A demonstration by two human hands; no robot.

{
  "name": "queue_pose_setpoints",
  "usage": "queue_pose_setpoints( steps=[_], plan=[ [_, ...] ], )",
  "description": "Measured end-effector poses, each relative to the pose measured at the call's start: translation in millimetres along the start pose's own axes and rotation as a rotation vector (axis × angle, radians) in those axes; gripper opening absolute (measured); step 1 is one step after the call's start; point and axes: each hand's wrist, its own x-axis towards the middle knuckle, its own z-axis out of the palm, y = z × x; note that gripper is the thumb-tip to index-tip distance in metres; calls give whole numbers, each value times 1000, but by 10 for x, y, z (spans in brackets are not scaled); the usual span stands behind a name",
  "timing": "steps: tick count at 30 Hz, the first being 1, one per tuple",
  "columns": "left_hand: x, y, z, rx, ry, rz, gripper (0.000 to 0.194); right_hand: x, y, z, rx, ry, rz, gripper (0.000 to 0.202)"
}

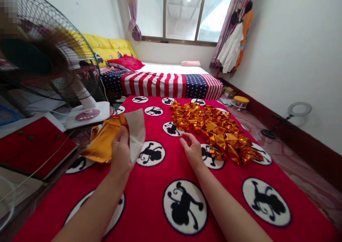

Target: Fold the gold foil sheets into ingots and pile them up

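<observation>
My left hand (121, 146) is closed on a sheet of foil paper (137, 130), its pale grey back turned toward the middle of the table. Beside and behind that hand lies a stack of flat gold foil sheets (100, 142); whether the hand also grips some of these I cannot tell. My right hand (192, 149) is above the red cloth with its fingers apart and holds nothing. Just past it spreads a heap of folded, shiny orange-gold foil pieces (213, 128). A red cloth with black monkey figures in white circles (184, 206) covers the table.
An electric fan (88, 110) stands at the left, by a red-fronted cabinet (34, 142). A bed with a stars-and-stripes cover (155, 85) is at the back. To the right are a yellow stool (241, 99) and a ring light (299, 108) on the floor.
</observation>
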Motion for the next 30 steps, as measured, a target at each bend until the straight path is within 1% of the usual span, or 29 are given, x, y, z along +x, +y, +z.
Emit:
queue_pose_setpoints(
  steps=[1,2,3,4,6,8,10,12,13,15,17,18,19,20,21,23,25,28,30],
  plan=[
    [-87,-44,100,-127,-97,-230,35,-60,-78,56,131,-68,58,31],
    [-158,-102,163,-211,-160,-408,37,-121,-153,109,260,-135,106,37],
    [-210,-170,190,-275,-198,-512,38,-179,-219,154,369,-187,139,42],
    [-244,-243,184,-321,-255,-615,41,-230,-273,190,439,-197,168,44],
    [-264,-386,108,-394,-366,-799,52,-301,-332,228,488,-189,228,44],
    [-235,-496,3,-432,-356,-818,57,-331,-326,228,469,-100,270,42],
    [-182,-541,-78,-423,-360,-823,61,-332,-278,208,454,31,304,39],
    [-127,-503,-123,-395,-398,-831,66,-324,-216,183,471,145,329,37],
    [-103,-457,-138,-364,-430,-838,70,-321,-189,172,483,178,338,36],
    [-65,-331,-169,-231,-545,-884,75,-320,-149,157,494,172,365,35],
    [-39,-208,-216,-42,-738,-915,77,-325,-137,152,480,103,402,36],
    [-30,-165,-244,51,-831,-874,78,-328,-140,153,466,61,415,37],
    [-21,-138,-273,169,-915,-834,83,-330,-149,154,451,22,422,39],
    [-15,-129,-298,271,-976,-809,84,-330,-160,154,437,-12,423,40],
    [-9,-134,-319,324,-996,-771,81,-330,-173,153,429,-46,424,41],
    [1,-172,-341,341,-968,-711,72,-326,-196,138,439,-129,440,41],
    [14,-214,-341,296,-910,-675,68,-324,-209,101,505,-236,473,40],
    [41,-247,-323,277,-864,-653,70,-332,-216,17,664,-445,508,36],
    [63,-261,-309,271,-809,-645,71,-338,-220,-33,732,-586,531,38]
  ],
)
